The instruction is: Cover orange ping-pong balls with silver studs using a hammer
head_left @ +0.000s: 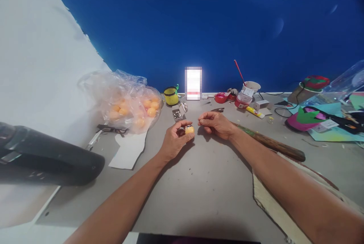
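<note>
My left hand [174, 139] is closed around a small orange ball [189, 129], held at the fingertips just above the grey table [199, 187]. My right hand [216, 123] rests a few centimetres to the right of the ball, fingers curled together in a pinch; whatever small thing it may hold is too tiny to make out. A clear plastic bag [125, 99] holding several more orange balls lies to the left of my left hand. Small boxes of metal pins or studs [177, 114] sit just beyond my left hand.
A dark cylindrical object [48, 156] juts in at the left. A wooden stick [270, 143] lies under my right forearm. At the back stand a yellow cup [171, 95], red pots [242, 101], a white cup with a brush [251, 85]. Coloured foam sheets [327, 122] lie at right.
</note>
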### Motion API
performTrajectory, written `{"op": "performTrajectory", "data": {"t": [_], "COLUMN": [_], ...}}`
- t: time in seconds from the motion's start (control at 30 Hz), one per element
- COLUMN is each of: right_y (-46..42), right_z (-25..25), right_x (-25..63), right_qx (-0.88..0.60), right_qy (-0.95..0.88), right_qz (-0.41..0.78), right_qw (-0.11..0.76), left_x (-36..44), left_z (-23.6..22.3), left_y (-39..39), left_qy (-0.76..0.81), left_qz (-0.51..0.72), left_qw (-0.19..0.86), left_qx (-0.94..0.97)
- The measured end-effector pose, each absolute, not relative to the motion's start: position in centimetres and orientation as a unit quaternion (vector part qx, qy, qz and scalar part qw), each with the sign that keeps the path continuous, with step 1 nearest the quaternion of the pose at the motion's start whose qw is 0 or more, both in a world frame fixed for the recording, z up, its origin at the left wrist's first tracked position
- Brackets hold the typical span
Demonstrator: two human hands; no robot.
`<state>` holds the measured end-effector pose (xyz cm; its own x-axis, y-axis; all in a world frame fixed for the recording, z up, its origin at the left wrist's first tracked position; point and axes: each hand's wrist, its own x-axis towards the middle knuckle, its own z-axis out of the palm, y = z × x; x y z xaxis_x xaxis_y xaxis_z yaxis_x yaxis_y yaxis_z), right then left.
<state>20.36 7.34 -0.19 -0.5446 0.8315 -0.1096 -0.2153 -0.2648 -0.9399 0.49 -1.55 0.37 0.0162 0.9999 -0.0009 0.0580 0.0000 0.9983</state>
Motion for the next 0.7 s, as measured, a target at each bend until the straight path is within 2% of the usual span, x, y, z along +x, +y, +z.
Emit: {"op": "performTrajectory", "data": {"t": [0.2,0.47,0.7], "right_y": [7.3,7.3,6.2], "right_z": [-0.2,-0.2,0.0], "right_x": [20.4,20.3,19.8], "right_qx": [-0.317,-0.324,-0.328], "right_qy": [-0.488,-0.493,-0.528], "right_qz": [0.733,0.725,0.706], "right_qw": [0.354,0.355,0.338], "left_x": [0.4,0.4,0.1], "left_z": [0.3,0.1,-0.3], "left_y": [-1.5,-1.5,-1.3], "left_qy": [0.533,0.540,0.559], "left_qz": [0.479,0.478,0.467], "left_qw": [0.426,0.437,0.377], "left_qx": [0.552,0.539,0.572]}}
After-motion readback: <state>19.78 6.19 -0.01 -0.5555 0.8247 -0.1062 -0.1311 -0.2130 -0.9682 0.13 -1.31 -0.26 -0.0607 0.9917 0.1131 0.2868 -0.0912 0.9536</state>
